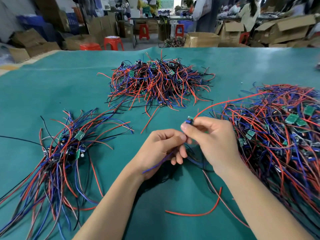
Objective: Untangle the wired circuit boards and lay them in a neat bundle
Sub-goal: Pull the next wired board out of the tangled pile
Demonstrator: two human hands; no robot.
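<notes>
A small green circuit board point(190, 119) with a blue part sits pinched at the tips of the right hand's fingers point(186, 127), its long red wire point(230, 100) arching away to the right. Blue and black wires point(161, 163) trail down through the left hand's fingers point(180, 153). Left of the fingers lies a combed bundle point(58, 153); beyond them a tangled heap point(155, 82); to their right a larger tangle point(280, 134).

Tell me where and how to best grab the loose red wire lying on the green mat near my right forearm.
Pinch the loose red wire at its low middle curve, coming straight down from above with thumb and forefinger. It lies flat on the green mat, apart from the piles, so nothing crowds that stretch. Its upturned end sits close to the right forearm and crosses another thin wire, so gripping there looks more awkward.
</notes>
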